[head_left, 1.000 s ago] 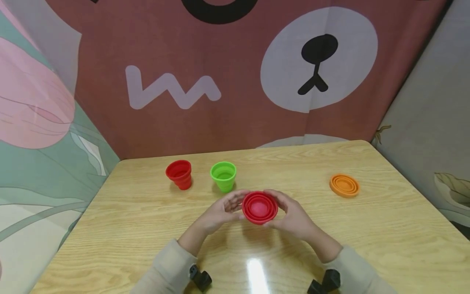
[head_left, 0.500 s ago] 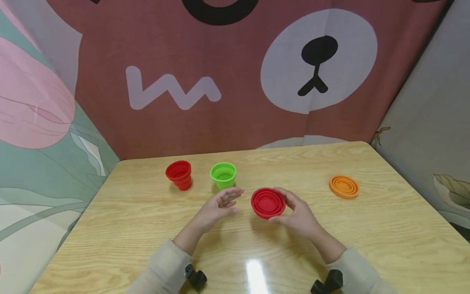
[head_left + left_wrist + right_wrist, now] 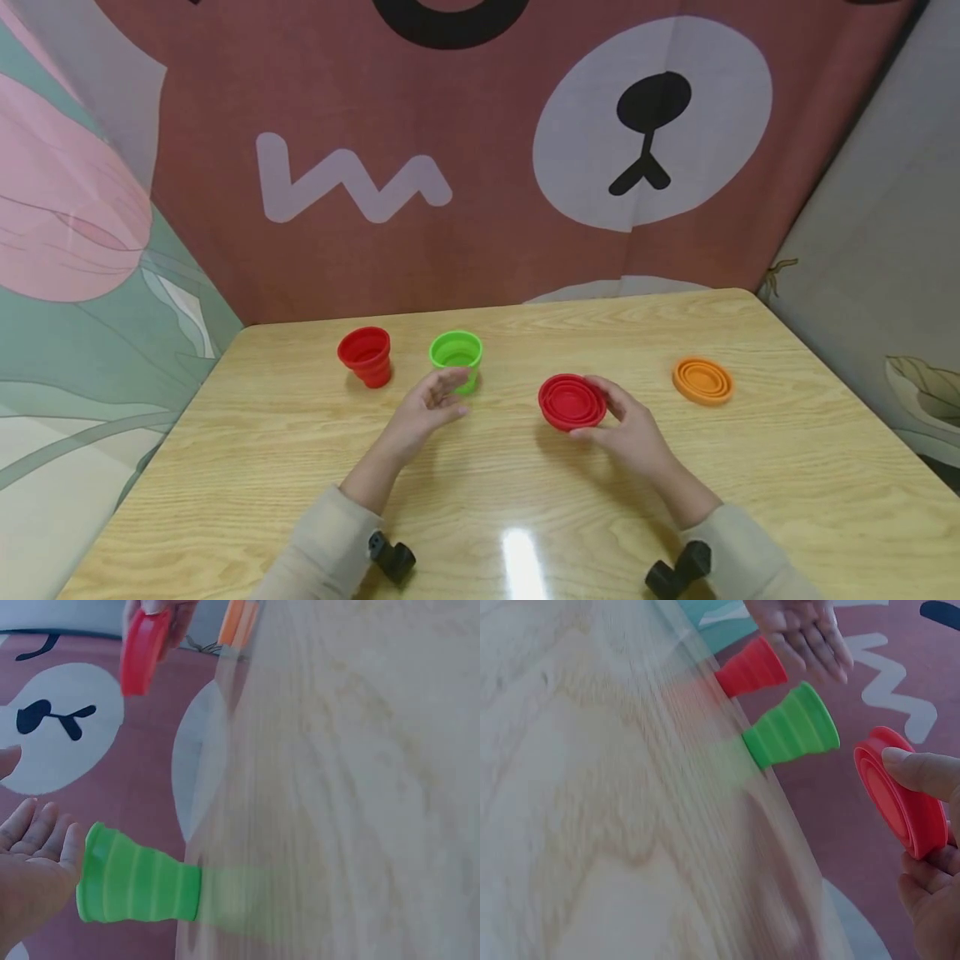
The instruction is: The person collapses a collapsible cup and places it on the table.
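My right hand grips a flattened red collapsible cup by its right side, thumb on the near edge and fingers at the far edge. In the right wrist view the folded red cup is held clear of the table, its rings pressed into a disc. My left hand hovers with relaxed fingers and holds nothing. Its fingertips overlap the lower part of an expanded green collapsible cup in the head view. Left of that, an expanded red collapsible cup stands upright.
A flattened orange collapsible cup lies at the right of the wooden table. Behind the table's back edge hangs a brown cloth with a bear print. Patterned cloths flank both sides.
The left hand has let go of the flattened red cup and moved left toward the green cup. The right hand has carried the flattened cup to the right and slightly farther back.
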The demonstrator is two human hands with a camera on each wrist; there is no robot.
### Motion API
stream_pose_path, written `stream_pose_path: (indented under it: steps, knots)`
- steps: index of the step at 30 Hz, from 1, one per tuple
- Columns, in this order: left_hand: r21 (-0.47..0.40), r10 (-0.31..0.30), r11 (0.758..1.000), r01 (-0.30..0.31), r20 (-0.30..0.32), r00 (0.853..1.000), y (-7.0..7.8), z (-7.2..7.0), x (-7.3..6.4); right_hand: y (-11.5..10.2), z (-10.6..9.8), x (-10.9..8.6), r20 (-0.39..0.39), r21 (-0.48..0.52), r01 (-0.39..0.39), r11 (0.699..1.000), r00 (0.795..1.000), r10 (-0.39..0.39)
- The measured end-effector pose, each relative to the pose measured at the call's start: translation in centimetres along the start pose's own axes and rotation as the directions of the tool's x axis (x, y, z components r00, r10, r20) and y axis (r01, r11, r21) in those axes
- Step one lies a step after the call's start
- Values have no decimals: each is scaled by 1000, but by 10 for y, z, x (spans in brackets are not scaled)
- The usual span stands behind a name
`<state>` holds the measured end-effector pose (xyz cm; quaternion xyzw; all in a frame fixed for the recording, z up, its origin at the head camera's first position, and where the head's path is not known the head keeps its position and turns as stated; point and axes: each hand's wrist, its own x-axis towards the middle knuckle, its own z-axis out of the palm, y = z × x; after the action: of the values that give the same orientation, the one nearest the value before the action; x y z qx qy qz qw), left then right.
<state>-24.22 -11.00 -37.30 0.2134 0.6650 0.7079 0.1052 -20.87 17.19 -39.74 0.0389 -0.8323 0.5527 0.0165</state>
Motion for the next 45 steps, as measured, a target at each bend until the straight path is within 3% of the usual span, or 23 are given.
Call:
stream_pose_path:
  steps: [9, 23, 45]
  knots:
    - [25, -12, 1000, 15, -117, 993, 6, -11, -1, 17, -14, 5, -23, 5, -5, 1000, 1000, 5]
    - [81, -62, 993, 87, -276, 959, 6, -24, 1, 37, -35, 10, -48, -30, -50, 998, 998, 48]
    - [156, -207, 950, 269, -329, 921, -2, -33, 20, 59, -58, 21, -89, -117, -151, 982, 986, 141]
